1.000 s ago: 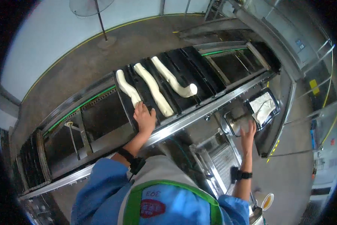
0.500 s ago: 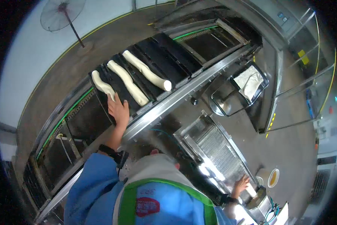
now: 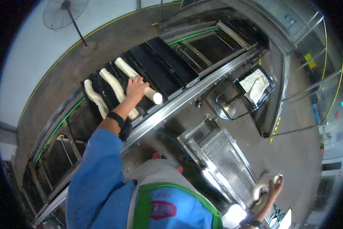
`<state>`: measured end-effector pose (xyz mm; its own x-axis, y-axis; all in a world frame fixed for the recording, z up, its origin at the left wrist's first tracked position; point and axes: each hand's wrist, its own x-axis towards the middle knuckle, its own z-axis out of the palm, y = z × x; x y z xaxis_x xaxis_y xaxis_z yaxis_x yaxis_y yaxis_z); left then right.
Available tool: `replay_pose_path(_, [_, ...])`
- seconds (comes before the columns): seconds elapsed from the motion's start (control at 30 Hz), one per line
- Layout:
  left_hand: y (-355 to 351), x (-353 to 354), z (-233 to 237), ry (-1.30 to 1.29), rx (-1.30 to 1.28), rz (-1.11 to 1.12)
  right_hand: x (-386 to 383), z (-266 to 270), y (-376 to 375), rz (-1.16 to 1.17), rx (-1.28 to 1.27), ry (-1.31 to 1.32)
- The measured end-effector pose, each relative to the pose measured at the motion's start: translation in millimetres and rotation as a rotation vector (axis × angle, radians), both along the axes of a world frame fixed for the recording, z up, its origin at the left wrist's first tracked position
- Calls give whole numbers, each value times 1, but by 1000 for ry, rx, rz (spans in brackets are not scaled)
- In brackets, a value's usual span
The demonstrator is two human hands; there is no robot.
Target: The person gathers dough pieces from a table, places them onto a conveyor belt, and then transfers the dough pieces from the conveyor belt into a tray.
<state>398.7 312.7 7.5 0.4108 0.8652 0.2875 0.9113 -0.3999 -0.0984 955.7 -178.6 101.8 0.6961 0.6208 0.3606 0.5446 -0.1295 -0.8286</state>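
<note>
Three pale dough logs lie side by side in black trays. My left hand [image 3: 136, 90] is curled over the middle of the rightmost dough log [image 3: 155, 96]. The centre dough log [image 3: 113, 82] is partly covered by my left wrist, and the leftmost dough log [image 3: 95, 96] lies beside my forearm. At lower right, my right hand [image 3: 275, 187] is closed around a pale, bent dough piece [image 3: 260, 187], raised beyond the lower end of a metal mesh conveyor [image 3: 226, 152]. Blur hides part of that piece's outline.
The black trays [image 3: 162, 63] sit on a long conveyor with a metal side rail [image 3: 186, 91]. A stool-like metal stand [image 3: 226, 110] and a black tray holding a whitish cloth [image 3: 254, 84] stand to the right. A pedestal fan [image 3: 66, 5] stands at the far left.
My left hand has moved from the leftmost dough log to the rightmost one, which now looks straighter. My right hand has moved right and lifted a dough piece off the mesh conveyor's end.
</note>
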Motion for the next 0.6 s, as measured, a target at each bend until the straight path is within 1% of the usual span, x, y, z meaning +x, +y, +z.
replay_pose_path(0.07, [1, -8, 19, 40, -57, 51, -76, 106, 43, -164, -228, 123])
replay_pose_path(0.1, [8, -10, 19, 108, -50, 115, -90, 125, 54, -166, -232, 122])
replay_pose_path(0.13, [8, -15, 16, 108, -54, 116, -101, 138, 62, -59, -21, 112])
replay_pose_path(0.17, [7, -20, 11, 76, 31, 141, -113, 149, 74, 51, 189, 103])
replay_pose_path(0.2, [5, -23, 6, 47, 116, 170, -130, 161, 91, 61, 185, 106])
replay_pose_path(0.23, [3, -20, -4, 55, 163, 153, -144, 170, 113, 120, 239, 128])
replay_pose_path(0.27, [-4, -22, -9, 63, 161, 167, -160, 175, 137, 179, 293, 151])
replay_pose_path(0.33, [-20, -20, -15, -85, 43, 94, -182, 159, 192, 284, 404, 179])
replay_pose_path(0.37, [-33, -17, -9, -75, 43, 106, -196, 152, 227, 354, 397, 201])
replay_pose_path(0.4, [-48, -12, 3, -165, 12, 96, -219, 147, 261, 411, 329, 122])
replay_pose_path(0.43, [-58, -6, 11, -254, -19, 82, -245, 140, 290, 342, 93, -85])
replay_pose_path(0.47, [-65, -1, 14, -242, -18, 84, -255, 111, 322, 551, 14, -22])
replay_pose_path(0.5, [-68, 5, 18, -406, -30, 146, -270, 94, 341, 759, -24, -212])
replay_pose_path(0.53, [-71, 11, 22, -570, -42, 203, -276, 71, 353, 903, -24, -226])
replay_pose_path(0.57, [-74, 13, 25, -603, -103, 267, -280, 53, 354, 952, -120, -224])
replay_pose_path(0.6, [-71, 13, 20, -596, -110, 258, -273, 34, 353, 942, -123, -216])
